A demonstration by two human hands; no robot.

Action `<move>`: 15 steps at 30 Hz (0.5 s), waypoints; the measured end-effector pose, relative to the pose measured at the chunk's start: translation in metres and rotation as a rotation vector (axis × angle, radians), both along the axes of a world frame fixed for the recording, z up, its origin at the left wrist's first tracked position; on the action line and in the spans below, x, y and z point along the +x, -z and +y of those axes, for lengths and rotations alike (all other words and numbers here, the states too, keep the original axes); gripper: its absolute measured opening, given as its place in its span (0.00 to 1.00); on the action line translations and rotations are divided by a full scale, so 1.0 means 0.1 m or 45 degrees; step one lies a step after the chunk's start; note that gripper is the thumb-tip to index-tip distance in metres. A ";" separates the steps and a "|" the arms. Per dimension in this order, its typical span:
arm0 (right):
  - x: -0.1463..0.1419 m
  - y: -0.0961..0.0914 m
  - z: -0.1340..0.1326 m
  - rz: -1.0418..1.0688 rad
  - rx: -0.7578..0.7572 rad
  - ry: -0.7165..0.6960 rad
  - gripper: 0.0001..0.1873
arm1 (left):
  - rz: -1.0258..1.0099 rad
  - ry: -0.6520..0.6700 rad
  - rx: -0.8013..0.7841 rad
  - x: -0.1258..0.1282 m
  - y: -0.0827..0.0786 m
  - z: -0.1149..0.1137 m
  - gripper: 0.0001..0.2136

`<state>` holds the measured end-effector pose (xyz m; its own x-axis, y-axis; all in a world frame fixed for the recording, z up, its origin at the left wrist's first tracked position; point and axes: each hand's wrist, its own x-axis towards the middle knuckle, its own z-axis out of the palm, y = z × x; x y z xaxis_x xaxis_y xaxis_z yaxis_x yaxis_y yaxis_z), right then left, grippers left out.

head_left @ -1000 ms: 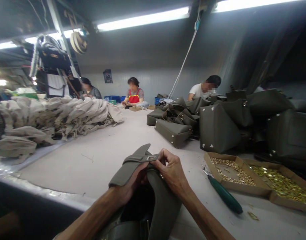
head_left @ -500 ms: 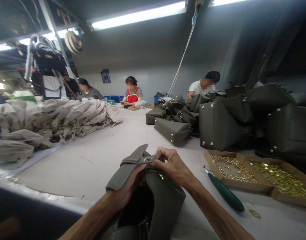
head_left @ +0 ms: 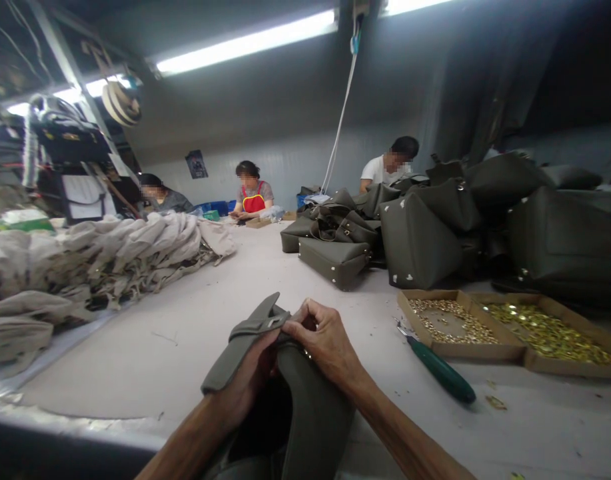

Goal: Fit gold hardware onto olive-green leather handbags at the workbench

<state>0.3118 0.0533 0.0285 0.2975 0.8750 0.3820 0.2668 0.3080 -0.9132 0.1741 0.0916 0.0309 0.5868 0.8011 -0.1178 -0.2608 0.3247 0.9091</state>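
A dark olive handbag (head_left: 318, 417) stands at the table's front edge with its mouth toward me. My left hand (head_left: 252, 370) reaches under the bag's flap and strap (head_left: 242, 340), its fingers mostly hidden behind them. Closed in a pinch, my right hand (head_left: 320, 337) holds the tip of the strap beside a small metal fitting (head_left: 275, 321). Whether a small part is also between those fingertips cannot be seen. Right of the bag lies an awl (head_left: 440, 370) with a green handle and thin metal tip.
Two shallow cardboard boxes hold gold hardware: small studs (head_left: 450, 320) and flat pieces (head_left: 550, 330). Dark olive bags (head_left: 420, 233) are heaped behind them. Pale fabric pieces (head_left: 105, 260) lie piled on the left. Several people (head_left: 255, 193) sit at the far side.
The camera view has turned slightly right. My hands keep hold of the bag, and my right thumb and fingers have shifted a little at the strap's tip.
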 end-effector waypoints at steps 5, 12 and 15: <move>0.17 -0.07 -0.08 0.006 0.005 -0.295 0.09 | -0.011 0.088 0.015 0.01 -0.02 -0.03 0.13; 0.40 -0.25 0.03 -0.422 0.059 -0.545 0.04 | 0.039 0.039 0.024 0.00 -0.03 -0.03 0.16; 0.45 -0.31 0.11 -0.616 0.052 -0.632 0.03 | 0.031 0.058 -0.005 0.01 -0.01 -0.03 0.15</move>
